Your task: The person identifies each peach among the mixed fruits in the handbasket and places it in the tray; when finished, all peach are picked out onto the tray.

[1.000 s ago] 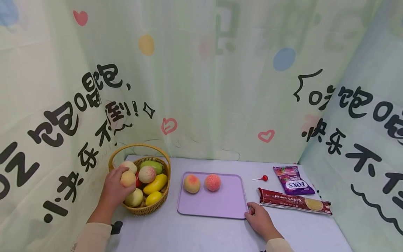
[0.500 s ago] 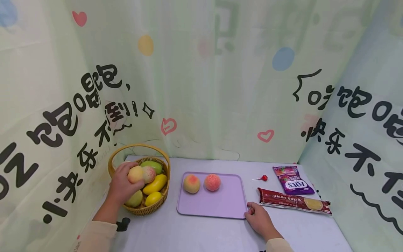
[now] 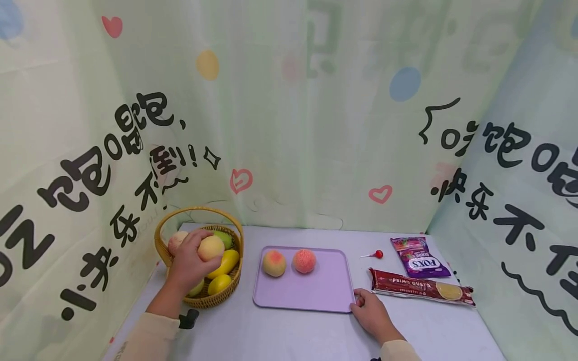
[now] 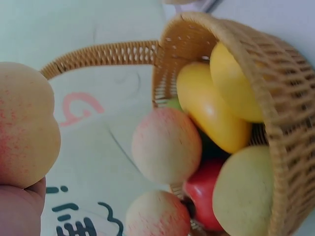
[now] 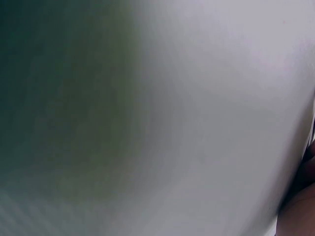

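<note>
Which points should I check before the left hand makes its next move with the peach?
1. Left hand grips the peach: ok, fingers curl round it.
2. Room on the tray: ok, its right part is bare.
3. Yellow-red fruit and pink fruit apart: ok, a gap shows.
4. Right hand steadies the tray: cannot tell; it is at the right edge, grip unclear.
5. Way past the basket handle: cannot tell; clearance unclear.

Head view looks down, left wrist's closer, sharing the basket (image 4: 290,98); right's unclear.
</note>
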`<state>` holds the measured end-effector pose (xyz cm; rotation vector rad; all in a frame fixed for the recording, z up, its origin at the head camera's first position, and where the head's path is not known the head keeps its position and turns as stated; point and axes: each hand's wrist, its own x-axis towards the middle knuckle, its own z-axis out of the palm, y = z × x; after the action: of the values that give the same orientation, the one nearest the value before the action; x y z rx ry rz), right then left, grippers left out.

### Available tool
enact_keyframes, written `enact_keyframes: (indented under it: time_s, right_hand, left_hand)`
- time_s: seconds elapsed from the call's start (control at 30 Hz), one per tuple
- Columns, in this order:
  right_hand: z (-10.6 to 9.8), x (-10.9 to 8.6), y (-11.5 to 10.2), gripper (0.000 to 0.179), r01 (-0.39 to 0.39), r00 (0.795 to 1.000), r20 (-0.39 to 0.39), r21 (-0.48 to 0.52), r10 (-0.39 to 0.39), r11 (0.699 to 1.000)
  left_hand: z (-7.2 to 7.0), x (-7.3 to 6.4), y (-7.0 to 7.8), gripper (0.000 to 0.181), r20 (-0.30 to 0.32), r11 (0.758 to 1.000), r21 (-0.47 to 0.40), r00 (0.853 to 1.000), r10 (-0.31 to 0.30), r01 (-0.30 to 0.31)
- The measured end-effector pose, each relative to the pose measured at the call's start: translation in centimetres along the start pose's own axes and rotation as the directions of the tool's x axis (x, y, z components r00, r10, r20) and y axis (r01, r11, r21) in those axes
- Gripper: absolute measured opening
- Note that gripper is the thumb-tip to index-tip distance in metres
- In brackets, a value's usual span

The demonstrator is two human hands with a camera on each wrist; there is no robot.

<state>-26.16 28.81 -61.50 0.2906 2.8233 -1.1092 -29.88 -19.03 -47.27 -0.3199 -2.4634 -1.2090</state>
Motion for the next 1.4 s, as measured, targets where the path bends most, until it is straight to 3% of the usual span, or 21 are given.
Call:
enact_keyframes:
  time_s: [0.17,0.53,0.9,1.4]
  right_hand:
    - [0.0,0.1,-0.1,0.046,0.001,1.0,-0.006,-0.005,-0.001,1.0]
    - [0.0,0.0,-0.1,0.046,0.004,1.0,-0.002,0.005,-0.004,1.0]
    - [0.1,0.3,0.3,0.047,0.011,1.0,-0.005,-0.002,-0.011,1.0]
    - [-0.1,0.0,-0.1,0.046,0.008,1.0,-0.007,0.005,-0.008,1.0]
  left_hand:
    - [0.8,0.2,0.8,0.058,0.025,0.999,-0.042,1.0,0.004,-0.003]
    - [2.7,0.8,2.9,0.056,0.027,0.995,-0.05,0.995,0.091,-0.09]
    - [5.3,1.5,3.9,0.056,0.082,0.987,-0.141,0.993,0.09,-0.078]
    - [8.2,2.1,5.5,0.055,0.12,0.99,-0.118,0.988,0.094,-0.08]
